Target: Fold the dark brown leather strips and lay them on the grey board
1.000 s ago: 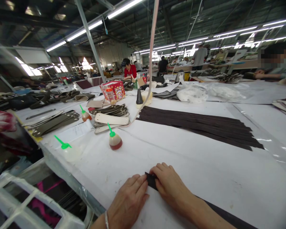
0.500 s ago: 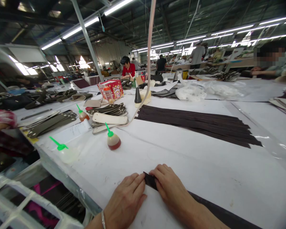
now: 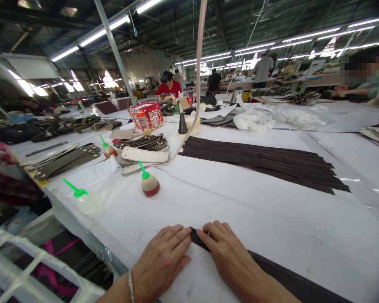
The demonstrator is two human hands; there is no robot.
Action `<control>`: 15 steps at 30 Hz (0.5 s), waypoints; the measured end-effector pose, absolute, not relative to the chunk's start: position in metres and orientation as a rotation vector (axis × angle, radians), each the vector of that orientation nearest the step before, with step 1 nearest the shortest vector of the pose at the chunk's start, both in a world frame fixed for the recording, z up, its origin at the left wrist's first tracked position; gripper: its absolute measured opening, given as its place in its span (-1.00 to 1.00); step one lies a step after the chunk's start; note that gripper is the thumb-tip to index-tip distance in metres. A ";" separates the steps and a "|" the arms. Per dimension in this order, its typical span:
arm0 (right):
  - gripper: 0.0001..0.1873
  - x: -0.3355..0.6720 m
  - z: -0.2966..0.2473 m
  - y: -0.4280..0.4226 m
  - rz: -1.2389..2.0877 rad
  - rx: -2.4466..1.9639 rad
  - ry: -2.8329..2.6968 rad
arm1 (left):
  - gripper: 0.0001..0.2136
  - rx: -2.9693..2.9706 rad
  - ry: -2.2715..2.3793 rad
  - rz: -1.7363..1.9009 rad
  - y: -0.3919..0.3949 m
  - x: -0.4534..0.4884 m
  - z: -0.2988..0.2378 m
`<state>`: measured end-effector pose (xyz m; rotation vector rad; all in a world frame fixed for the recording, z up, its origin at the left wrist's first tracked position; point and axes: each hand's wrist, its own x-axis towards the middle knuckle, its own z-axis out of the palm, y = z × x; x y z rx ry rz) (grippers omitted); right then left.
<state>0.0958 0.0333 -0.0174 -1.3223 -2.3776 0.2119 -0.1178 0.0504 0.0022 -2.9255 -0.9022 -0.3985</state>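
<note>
Changed since the earlier frame in the spread of the right hand (image 3: 232, 251), wider over the dark strip (image 3: 292, 281), near its tip.
On the table (image 3: 265, 219), liable to creep askew under uneven pressure; touched at the tip by the left hand (image 3: 161, 254), nearly flat, gripping nothing visible; covered by the right, loosely half-curled, any pinch hidden.
</note>
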 end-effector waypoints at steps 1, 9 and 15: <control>-0.66 0.096 -0.018 0.034 0.202 -1.315 -2.389 | -0.70 -2.930 -0.905 -0.405 0.051 -0.118 0.003; -0.53 0.098 -0.015 0.035 0.185 -1.291 -2.450 | -0.69 -2.979 -0.957 -0.414 0.054 -0.124 0.005; -0.48 0.098 -0.013 0.035 0.188 -1.306 -2.482 | -0.72 -3.005 -0.991 -0.441 0.055 -0.126 0.007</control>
